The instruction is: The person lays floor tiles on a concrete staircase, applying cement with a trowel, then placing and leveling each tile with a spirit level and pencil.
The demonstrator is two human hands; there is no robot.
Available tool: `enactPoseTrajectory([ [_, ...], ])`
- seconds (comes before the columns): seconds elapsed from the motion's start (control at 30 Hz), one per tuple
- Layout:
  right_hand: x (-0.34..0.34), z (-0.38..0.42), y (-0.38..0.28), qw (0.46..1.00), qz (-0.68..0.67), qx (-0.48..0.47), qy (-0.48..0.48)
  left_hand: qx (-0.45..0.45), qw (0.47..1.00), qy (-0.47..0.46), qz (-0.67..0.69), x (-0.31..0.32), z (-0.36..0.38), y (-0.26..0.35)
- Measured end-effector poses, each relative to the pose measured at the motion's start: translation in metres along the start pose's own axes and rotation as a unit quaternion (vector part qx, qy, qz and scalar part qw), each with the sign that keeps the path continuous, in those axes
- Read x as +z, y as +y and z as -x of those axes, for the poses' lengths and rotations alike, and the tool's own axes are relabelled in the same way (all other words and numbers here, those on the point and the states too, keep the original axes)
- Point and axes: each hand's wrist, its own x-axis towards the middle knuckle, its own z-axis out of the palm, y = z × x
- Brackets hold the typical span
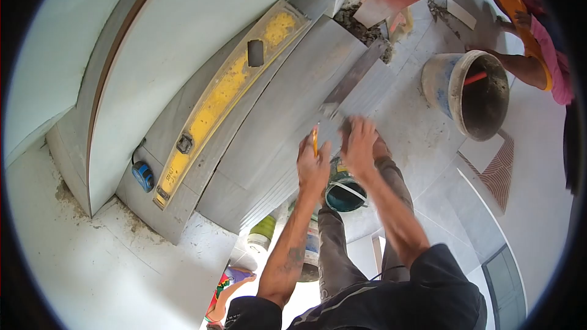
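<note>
In the head view my left hand (313, 162) is closed round a yellow pencil (315, 140), at the edge of a grey tile step (275, 104). My right hand (359, 143) is just to its right, fingers bent and blurred, near the end of a grooved strip of the step; what it holds, if anything, is hidden. A long yellow spirit level (220, 98) lies along the upper step, left of my hands. Beside its lower end is a blue tape measure (143, 176).
A dirty bucket (437, 85) with a red-handled thing inside stands at right. A person (532, 61) is at upper right, another (225, 293) at lower left. A dark green bucket (345, 196) stands between my legs. Patterned tile pieces (498, 174) lie right.
</note>
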Motion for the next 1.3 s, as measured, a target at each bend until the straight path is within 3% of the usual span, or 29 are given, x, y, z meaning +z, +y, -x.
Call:
enactPoseTrajectory([
  [0.03,-0.005,0.025,-0.017,1.0,-0.01,0.009,-0.019,-0.019,0.999,0.042,0.017,0.0,0.018,-0.007],
  [0.1,-0.013,0.063,-0.049,0.996,-0.044,-0.009,-0.077,-0.228,0.957,0.022,0.176,-0.021,0.047,0.001],
  [0.13,-0.016,0.081,-0.064,0.993,-0.058,-0.021,-0.101,-0.225,0.959,0.019,0.171,-0.034,0.055,0.004],
  [0.2,-0.006,0.084,-0.08,0.991,-0.066,-0.044,-0.105,-0.144,0.959,0.133,0.207,-0.057,0.057,0.006],
  [0.3,0.017,0.079,-0.094,0.985,-0.085,-0.076,-0.127,-0.115,0.984,0.09,0.105,-0.085,0.035,-0.034],
  [0.37,0.038,0.046,-0.086,0.99,-0.075,-0.063,-0.098,-0.132,0.971,0.047,0.192,-0.084,-0.008,-0.042],
  [0.53,0.059,-0.015,-0.053,0.998,-0.054,-0.022,-0.035,-0.136,0.96,-0.03,0.242,-0.048,-0.094,-0.035],
  [0.6,0.061,-0.03,-0.039,0.999,-0.045,-0.021,-0.018,-0.093,0.963,-0.064,0.246,-0.031,-0.113,-0.039],
  [0.73,0.062,-0.048,-0.024,0.999,-0.028,-0.023,0.025,-0.115,0.951,-0.047,0.283,-0.012,-0.128,-0.034],
  [1.13,0.058,-0.067,-0.019,0.999,-0.016,-0.025,0.035,-0.094,0.953,-0.054,0.284,0.0,-0.149,-0.028],
  [1.2,0.06,-0.068,-0.018,0.999,-0.02,-0.021,0.036,-0.07,0.973,-0.046,0.213,0.001,-0.153,-0.028],
  [1.3,0.06,-0.066,-0.016,0.999,-0.027,-0.02,0.041,-0.077,0.971,-0.036,0.223,0.003,-0.15,-0.025],
])
